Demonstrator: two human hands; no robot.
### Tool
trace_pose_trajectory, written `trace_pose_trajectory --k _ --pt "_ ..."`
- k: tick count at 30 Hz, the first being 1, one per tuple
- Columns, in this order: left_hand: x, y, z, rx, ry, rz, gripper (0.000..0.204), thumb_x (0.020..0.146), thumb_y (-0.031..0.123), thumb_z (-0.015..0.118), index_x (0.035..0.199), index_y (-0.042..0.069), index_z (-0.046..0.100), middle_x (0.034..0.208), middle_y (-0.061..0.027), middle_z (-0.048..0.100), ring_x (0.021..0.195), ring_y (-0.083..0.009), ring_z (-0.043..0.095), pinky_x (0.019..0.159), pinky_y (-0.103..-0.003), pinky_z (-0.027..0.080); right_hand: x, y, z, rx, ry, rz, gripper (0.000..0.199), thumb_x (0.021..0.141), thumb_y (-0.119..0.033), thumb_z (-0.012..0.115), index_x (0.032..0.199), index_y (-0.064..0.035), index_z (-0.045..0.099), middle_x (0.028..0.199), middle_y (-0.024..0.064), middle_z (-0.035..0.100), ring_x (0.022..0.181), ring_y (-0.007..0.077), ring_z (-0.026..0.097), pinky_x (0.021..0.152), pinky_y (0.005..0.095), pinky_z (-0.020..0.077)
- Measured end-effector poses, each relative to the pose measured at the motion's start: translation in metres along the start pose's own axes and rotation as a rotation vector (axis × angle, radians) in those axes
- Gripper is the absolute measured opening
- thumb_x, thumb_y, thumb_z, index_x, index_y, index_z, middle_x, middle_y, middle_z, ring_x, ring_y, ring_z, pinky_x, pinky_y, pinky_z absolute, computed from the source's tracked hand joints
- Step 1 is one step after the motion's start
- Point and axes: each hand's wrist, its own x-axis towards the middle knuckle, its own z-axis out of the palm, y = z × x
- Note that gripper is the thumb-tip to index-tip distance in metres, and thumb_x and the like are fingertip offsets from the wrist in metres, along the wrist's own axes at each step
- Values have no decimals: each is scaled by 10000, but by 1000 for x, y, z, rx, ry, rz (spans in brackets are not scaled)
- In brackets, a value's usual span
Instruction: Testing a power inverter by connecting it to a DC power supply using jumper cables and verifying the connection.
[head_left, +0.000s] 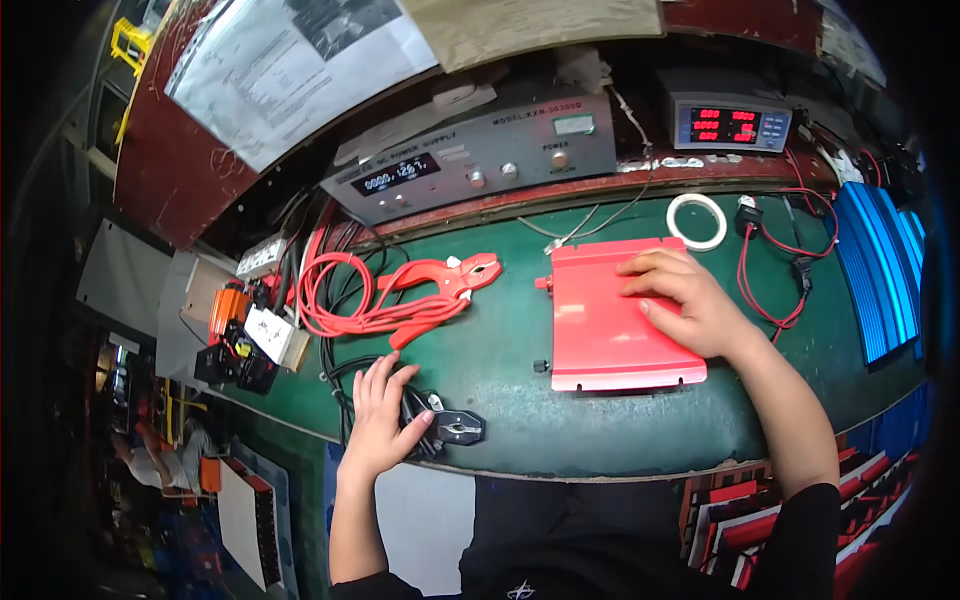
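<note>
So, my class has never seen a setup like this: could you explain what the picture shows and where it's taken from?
There is no machine arm here, just one person's two bare hands. A fisheye camera on the person's head looks down, so straight edges bend near the rim. The right hand rests on top of a red box. The left hand, fingers extended, is beside a black clamp; neither hand clearly grips anything. Also on the green bench lie a red clamp, coiled red cable and a white ring. Behind is a large grey power unit.
</note>
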Motion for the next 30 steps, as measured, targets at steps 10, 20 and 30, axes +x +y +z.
trace_pose_trajectory --k 10,20,30 --pt "-24 -39 -17 50 -3 24 603 734 397 632 1249 92 559 1395 -165 472 1289 -364 420 1120 -495 224 3 1 1 25 7 7 226 860 -89 622 1067 -41 697 1239 113 648 1195 310 579 1048 433 423" --pt "91 -23 -9 72 179 107 930 790 389 796 1530 73 331 1482 -290 387 1339 -468 401 1118 -506 350 0 11 8 -32 58 -26 230 862 -113 625 1073 -50 688 1213 117 646 1191 307 581 1031 445 423" --pt "163 -70 23 218 131 253 906 707 319 822 1481 89 412 1468 -301 349 1336 -492 369 1134 -547 322 -1 17 13 -12 59 -106 239 888 -169 621 1096 -65 676 1236 111 628 1219 300 561 1029 443 431"
